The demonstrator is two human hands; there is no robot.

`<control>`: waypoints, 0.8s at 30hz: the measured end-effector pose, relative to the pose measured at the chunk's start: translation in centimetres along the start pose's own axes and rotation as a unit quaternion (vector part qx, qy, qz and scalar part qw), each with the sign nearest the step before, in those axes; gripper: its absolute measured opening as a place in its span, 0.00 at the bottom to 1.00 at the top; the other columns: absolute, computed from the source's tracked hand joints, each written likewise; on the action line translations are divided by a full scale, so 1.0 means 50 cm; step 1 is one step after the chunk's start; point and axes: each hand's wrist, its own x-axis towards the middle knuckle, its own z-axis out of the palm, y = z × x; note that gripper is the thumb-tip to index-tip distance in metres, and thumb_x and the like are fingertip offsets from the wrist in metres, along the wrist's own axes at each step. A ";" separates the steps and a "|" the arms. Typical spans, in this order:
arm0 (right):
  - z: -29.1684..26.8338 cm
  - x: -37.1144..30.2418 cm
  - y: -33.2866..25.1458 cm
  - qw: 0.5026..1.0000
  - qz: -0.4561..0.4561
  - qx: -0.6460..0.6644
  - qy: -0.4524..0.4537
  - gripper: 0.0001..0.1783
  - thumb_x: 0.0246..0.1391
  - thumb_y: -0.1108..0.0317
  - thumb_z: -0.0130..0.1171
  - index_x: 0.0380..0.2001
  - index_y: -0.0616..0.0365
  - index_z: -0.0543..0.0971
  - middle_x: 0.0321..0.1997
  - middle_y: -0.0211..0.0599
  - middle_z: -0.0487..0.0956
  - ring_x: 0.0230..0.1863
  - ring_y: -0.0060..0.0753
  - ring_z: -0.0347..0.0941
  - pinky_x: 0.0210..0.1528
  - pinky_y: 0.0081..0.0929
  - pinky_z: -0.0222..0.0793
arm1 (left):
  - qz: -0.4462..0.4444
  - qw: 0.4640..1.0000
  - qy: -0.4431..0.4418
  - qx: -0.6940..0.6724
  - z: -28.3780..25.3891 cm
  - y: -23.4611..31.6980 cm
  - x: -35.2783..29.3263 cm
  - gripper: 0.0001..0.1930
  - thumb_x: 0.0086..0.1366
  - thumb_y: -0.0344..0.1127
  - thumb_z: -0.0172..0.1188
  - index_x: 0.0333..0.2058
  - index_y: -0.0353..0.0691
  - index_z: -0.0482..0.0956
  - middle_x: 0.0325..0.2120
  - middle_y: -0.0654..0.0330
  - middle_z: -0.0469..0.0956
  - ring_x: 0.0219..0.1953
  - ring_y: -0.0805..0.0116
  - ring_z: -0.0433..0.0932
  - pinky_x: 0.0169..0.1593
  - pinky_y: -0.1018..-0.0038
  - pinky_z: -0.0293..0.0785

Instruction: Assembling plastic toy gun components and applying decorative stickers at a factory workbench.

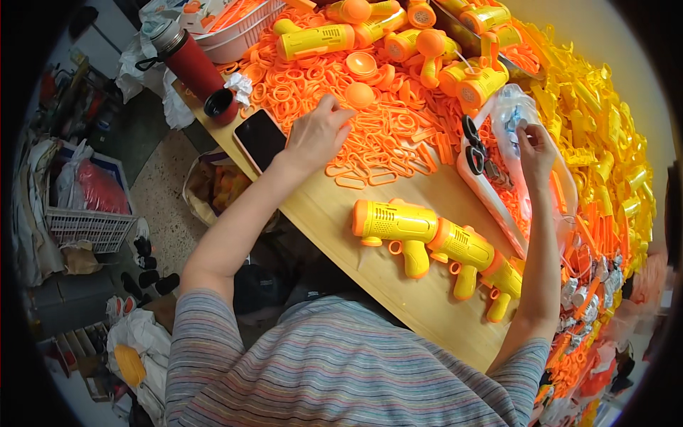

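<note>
My left hand (318,136) is over the heap of loose orange plastic parts (384,135), its fingers bent and drawn together beside a round orange cap (360,95). Whatever is between those fingertips is hidden. On the right, my right hand (537,149) is raised beside a clear plastic bag (511,114) with small bluish pieces in it. Its thumb and fingers pinch together, on something too small to make out. Between my arms, three yellow and orange toy guns (404,222) lie in a slanting row on the wooden table (334,213).
Black-handled scissors (473,146) lie by a white tray (484,192). A phone (260,140), a red thermos (183,60) and its cup (220,107) stand along the left edge. More toy guns (316,41) rest at the back. Yellow parts (590,121) are heaped at right.
</note>
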 end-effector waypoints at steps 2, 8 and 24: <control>0.000 0.003 0.037 0.995 0.022 0.101 0.000 0.08 0.53 0.69 0.61 0.33 0.62 0.77 0.29 0.29 0.78 0.24 0.15 0.70 0.25 0.15 0.64 | 0.005 0.998 -0.050 0.026 0.012 -0.014 0.018 0.07 0.56 0.33 0.62 0.34 0.41 0.80 0.35 0.58 0.70 0.31 0.57 0.78 0.35 0.64 0.75; 0.000 -0.011 -0.033 0.955 0.201 0.216 0.022 0.12 0.54 0.68 0.59 0.40 0.62 0.75 0.29 0.32 0.79 0.23 0.21 0.73 0.23 0.16 0.67 | -0.015 0.998 -0.055 -0.018 0.006 -0.032 0.027 0.05 0.59 0.32 0.59 0.31 0.37 0.76 0.35 0.56 0.70 0.33 0.55 0.76 0.37 0.65 0.72; 0.011 -0.023 -0.014 0.963 0.171 0.191 0.078 0.07 0.55 0.69 0.58 0.30 0.62 0.75 0.23 0.33 0.78 0.21 0.22 0.76 0.20 0.18 0.69 | 0.051 0.994 0.062 -0.072 -0.009 -0.031 0.021 0.05 0.63 0.29 0.53 0.33 0.35 0.68 0.30 0.50 0.71 0.32 0.48 0.74 0.33 0.62 0.71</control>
